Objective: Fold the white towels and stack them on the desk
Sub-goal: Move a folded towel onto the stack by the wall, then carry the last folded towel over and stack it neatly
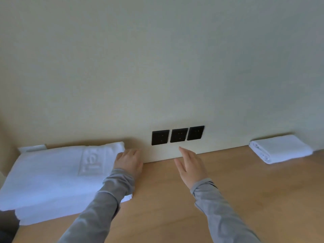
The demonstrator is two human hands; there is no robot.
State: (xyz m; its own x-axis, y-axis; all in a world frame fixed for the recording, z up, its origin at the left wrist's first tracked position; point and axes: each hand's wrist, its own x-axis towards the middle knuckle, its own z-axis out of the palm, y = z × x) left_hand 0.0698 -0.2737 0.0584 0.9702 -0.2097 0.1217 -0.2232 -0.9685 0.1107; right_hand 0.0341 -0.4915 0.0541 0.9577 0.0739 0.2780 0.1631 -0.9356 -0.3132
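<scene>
A large white towel [52, 174] with a woven letter band lies folded flat on the left of the wooden desk [254, 199], over another white layer beneath it. My left hand [128, 162] rests at the towel's right edge near the wall, fingers curled at the edge; whether it grips the cloth is unclear. My right hand [190, 165] hovers above the bare desk to the right, flat, fingers apart, holding nothing. A smaller folded white towel [280, 149] sits at the far right against the wall.
A cream wall [157, 67] rises straight behind the desk, with three black sockets [178, 135] just above the desktop. A white object [32, 148] shows behind the big towel at the left corner. Something dark [7, 223] sits at the lower left edge.
</scene>
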